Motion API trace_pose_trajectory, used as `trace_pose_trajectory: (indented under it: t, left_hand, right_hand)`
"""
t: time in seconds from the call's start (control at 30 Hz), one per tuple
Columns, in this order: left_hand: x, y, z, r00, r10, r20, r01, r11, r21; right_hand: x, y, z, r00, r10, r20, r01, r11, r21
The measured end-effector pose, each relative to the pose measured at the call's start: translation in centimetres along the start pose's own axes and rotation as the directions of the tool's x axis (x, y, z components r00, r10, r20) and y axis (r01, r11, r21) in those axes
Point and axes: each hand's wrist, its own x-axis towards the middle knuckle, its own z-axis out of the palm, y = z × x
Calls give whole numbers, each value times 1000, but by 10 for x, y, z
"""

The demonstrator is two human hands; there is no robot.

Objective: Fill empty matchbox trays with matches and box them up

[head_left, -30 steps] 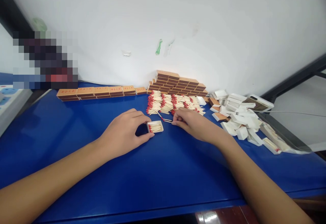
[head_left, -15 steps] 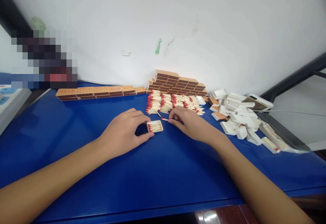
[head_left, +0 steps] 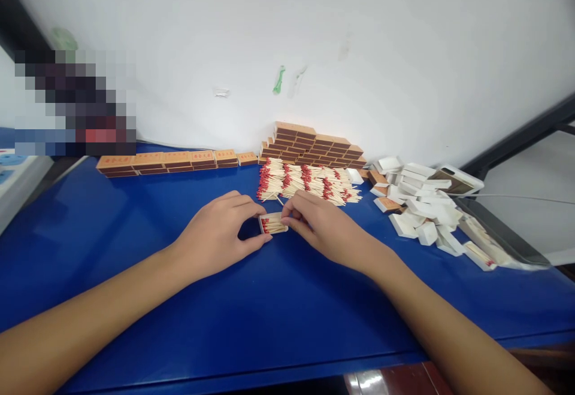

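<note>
My left hand (head_left: 222, 224) grips the left end of a small white matchbox tray (head_left: 279, 231) between thumb and forefinger. Red-tipped matches (head_left: 270, 225) lie in the tray, heads toward the left. My right hand (head_left: 326, 224) is closed in a pinch at the tray's right end, on a match whose stick is mostly covered by the fingers. Just behind the hands spreads a large heap of loose matches (head_left: 309, 182), laid in rough rows on the blue table (head_left: 251, 317). One stray match sticks out of the heap toward the right fingers.
Closed matchboxes form a long row (head_left: 164, 163) on the left and a stepped stack (head_left: 309, 143) against the wall. To the right lie a jumble of white trays (head_left: 422, 206), a phone (head_left: 458, 181) with a cable and a filled tray (head_left: 478, 256).
My right hand has moved left with a match, from beside the heap to the tray's right end. My left hand and the tray have stayed in place.
</note>
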Motion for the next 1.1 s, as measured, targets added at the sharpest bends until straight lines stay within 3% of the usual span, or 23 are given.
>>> trace_pose_trajectory:
  t: [0.27, 0.37, 0.47, 0.7, 1.1]
  left_hand:
    - [0, 2, 0, 1000, 0, 5, 0, 1000, -4]
    - [0, 3, 0, 1000, 10, 4, -10, 1000, -9]
    - [0, 3, 0, 1000, 12, 6, -12, 1000, -16]
    - [0, 2, 0, 1000, 4, 16, -3, 999, -33]
    - [0, 2, 1, 1000, 12, 20, -12, 1000, -23]
  right_hand:
    - [1, -1, 3, 1000, -19, 10, 19, 1000, -18]
    - [6, 6, 3, 997, 7, -72, -6, 1000, 10]
    - [14, 19, 8, 990, -13, -140, 3, 998, -66]
    - [25, 38, 26, 986, -148, -83, 119, 951, -284]
    - [23, 29, 13, 999, -42, -19, 35, 959, -282]
